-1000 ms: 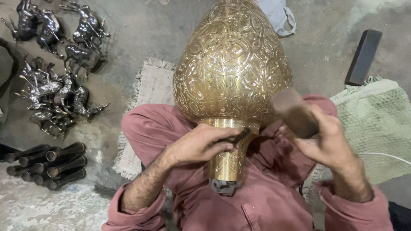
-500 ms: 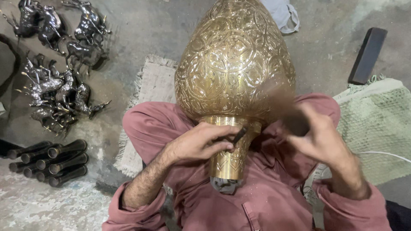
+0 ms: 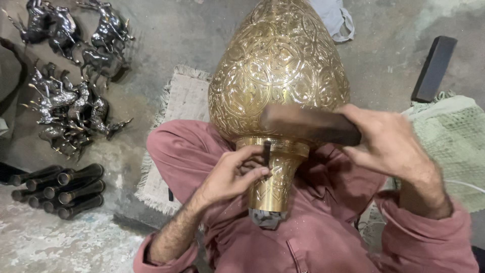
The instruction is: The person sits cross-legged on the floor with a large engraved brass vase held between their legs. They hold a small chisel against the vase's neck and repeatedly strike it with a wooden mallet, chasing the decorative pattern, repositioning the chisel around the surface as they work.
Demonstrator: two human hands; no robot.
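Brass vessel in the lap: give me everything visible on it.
The brass vessel is a large, shiny golden teardrop-shaped body, engraved all over with scrolls and circular medallions. Below it sit a plain collar and a narrower engraved neck pointing toward the person, with dark cloth stuffed at its mouth. It rests on the red-clothed lap, tilted away. The left hand presses a thin dark tool against the collar; the right hand holds a dark wooden block across its lower body.
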